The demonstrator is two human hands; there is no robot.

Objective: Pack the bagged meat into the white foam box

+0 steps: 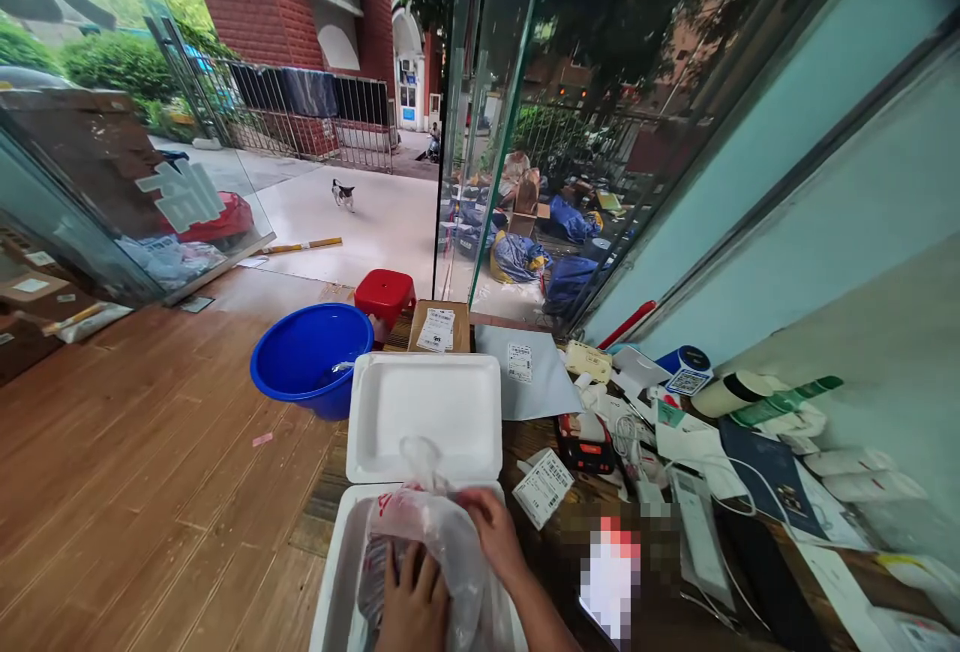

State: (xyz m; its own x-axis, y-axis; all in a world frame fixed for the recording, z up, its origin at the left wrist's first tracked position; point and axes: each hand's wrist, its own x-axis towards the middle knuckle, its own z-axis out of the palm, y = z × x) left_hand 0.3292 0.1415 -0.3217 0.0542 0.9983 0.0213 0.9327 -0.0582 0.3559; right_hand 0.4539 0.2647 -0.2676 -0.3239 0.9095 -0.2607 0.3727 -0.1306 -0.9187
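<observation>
Hands work at the bottom edge of the view, both on a thin, crumpled clear plastic bag with red print (pixel 431 532) that sits inside the lower half of an open white foam clamshell box (pixel 337 572); the box's hinged lid (pixel 425 415) lies flat and open behind it on the dark wooden table (pixel 555 557). The left hand (pixel 411 604) lies flat against the front of the bag, its fingers (pixel 420 572) spread loosely and pressing the plastic rather than closing round it. The right hand (pixel 495 532) is at the bag's right upper side, fingers curled and pinching the plastic there. The bag's twisted neck (pixel 420 457) stands up over the lid's near edge. Just right of the box lies a white printed shipping label (pixel 544 487), and beyond it a red and black handheld device (pixel 585 442) among scattered papers and white cables. Left of the lid, on the wooden floor, stands a round blue plastic basin (pixel 307 352), with a small red plastic stool (pixel 385 294) behind it and a labelled brown cardboard box (pixel 439 327) beside that
</observation>
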